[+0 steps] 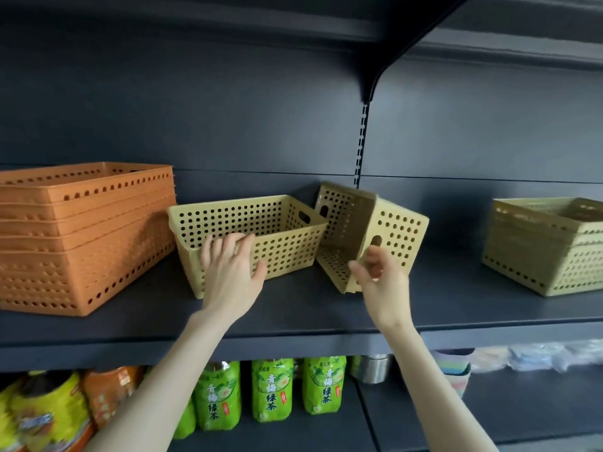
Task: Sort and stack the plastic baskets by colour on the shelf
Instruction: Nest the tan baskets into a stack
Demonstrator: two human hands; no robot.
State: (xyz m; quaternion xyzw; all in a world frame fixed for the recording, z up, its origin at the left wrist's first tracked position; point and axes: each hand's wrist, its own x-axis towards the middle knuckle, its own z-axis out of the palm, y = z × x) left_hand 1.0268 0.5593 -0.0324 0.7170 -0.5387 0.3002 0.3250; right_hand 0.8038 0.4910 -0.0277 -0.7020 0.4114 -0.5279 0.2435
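Nearest, low in view: green plastic bottles of tea (272,389) in a row on the lower level, two bare forearms reaching up past them.

Above, on the dark grey metal shelf (456,305), left hand (228,275) gripping the near long wall of an upright pale yellow perforated plastic basket (287,246). Fingers hooked over the rim, thumb pressed against the outer face. Probably steadying it as the receiver for nesting.

Just to the right, right hand (381,282) with fingers and thumb curled, apparently pinching the rim of a tipped pale yellow perforated plastic basket (394,230). Lying on its side, open mouth turned toward the left, one lower edge on the shelf. Corner very close to the upright one; touching or not, impossible to tell. Held tilted most likely for turning upright and dropping into its neighbour.

Further left, just beside the upright basket, a tall nested stack of orange perforated plastic baskets (81,236), sorted by colour already. Well apart on the right, a nested stack of pale yellow perforated baskets (548,246), the likely home for the two in hand.

Behind everything, a plain dark back panel (228,109) and a black shelf bracket (375,83).
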